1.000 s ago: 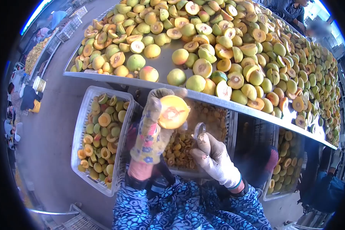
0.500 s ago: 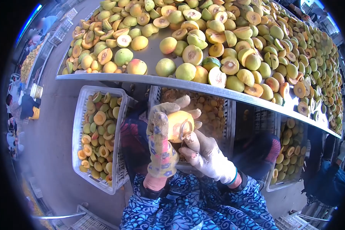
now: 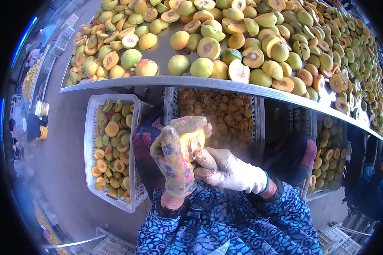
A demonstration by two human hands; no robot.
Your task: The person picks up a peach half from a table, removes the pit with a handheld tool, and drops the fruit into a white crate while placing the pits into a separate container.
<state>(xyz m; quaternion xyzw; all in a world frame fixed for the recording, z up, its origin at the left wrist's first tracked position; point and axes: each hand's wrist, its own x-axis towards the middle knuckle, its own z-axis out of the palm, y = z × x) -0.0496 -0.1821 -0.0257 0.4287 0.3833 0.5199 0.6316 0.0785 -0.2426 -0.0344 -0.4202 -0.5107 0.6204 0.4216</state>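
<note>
My left hand (image 3: 172,159), in a flower-patterned work glove, is wrapped round a yellow peach half (image 3: 185,141), its cut face turned to the right. My right hand (image 3: 236,171), in a worn white glove, is closed, thumb and fingers together. From its fingertips a small curved metal pitting blade (image 3: 195,147) reaches into the middle of the peach half. The blade's handle is hidden in the glove. Both hands are above a crate (image 3: 171,102) of small brownish-orange pieces.
A metal-edged table (image 3: 191,81) heaped with halved peaches spans the far side. White crates of peach halves stand at left (image 3: 89,153) and right (image 3: 312,194). At far left, other people work by another table; a person's blue garment (image 3: 372,189) shows at right.
The left fingers, spread before, have folded over the peach half, which has tilted and moved slightly left. My right hand has turned flatter, with the blade deeper at the fruit's centre.
</note>
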